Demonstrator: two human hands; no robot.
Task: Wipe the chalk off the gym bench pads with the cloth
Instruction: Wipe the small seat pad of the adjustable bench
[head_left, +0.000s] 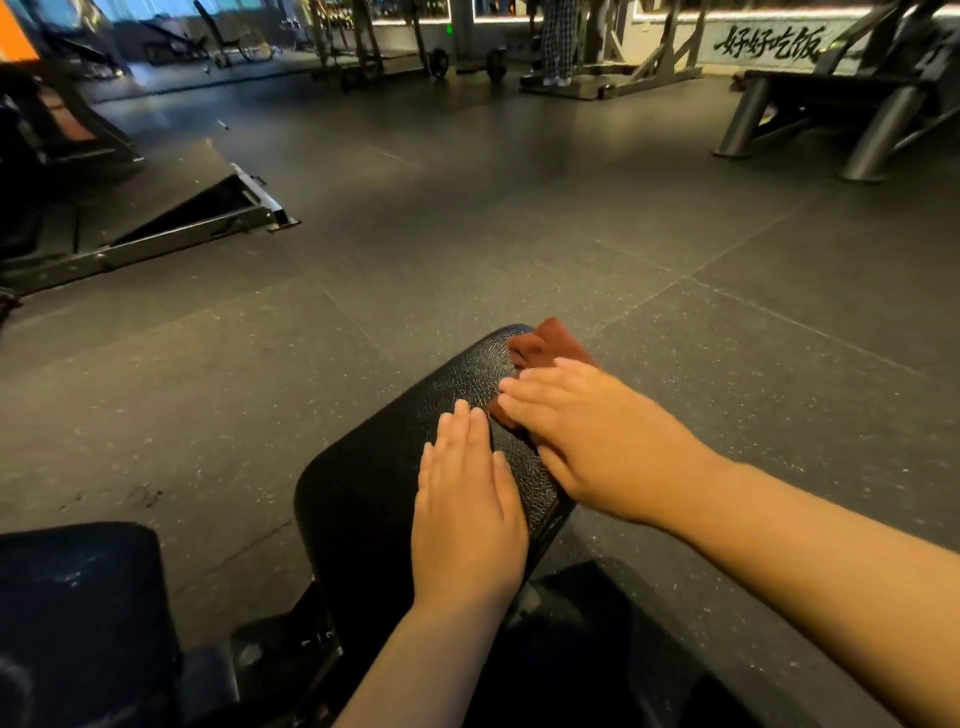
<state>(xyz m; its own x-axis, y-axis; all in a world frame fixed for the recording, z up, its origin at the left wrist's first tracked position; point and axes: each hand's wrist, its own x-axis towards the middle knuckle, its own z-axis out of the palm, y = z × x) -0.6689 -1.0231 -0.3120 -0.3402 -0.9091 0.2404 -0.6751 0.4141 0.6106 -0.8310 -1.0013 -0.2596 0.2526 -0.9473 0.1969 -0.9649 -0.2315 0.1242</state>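
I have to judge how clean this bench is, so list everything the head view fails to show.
1. Cloth: head view, mostly covered by the right hand pressing on it.
2. Bench pad: head view, the surface beneath the left hand and the cloth is hidden. Elsewhere chalk cannot be told from glare on the cracked, shiny cover.
3. Dark pad at lower left: head view, cut off by the frame edges and too dim to read.
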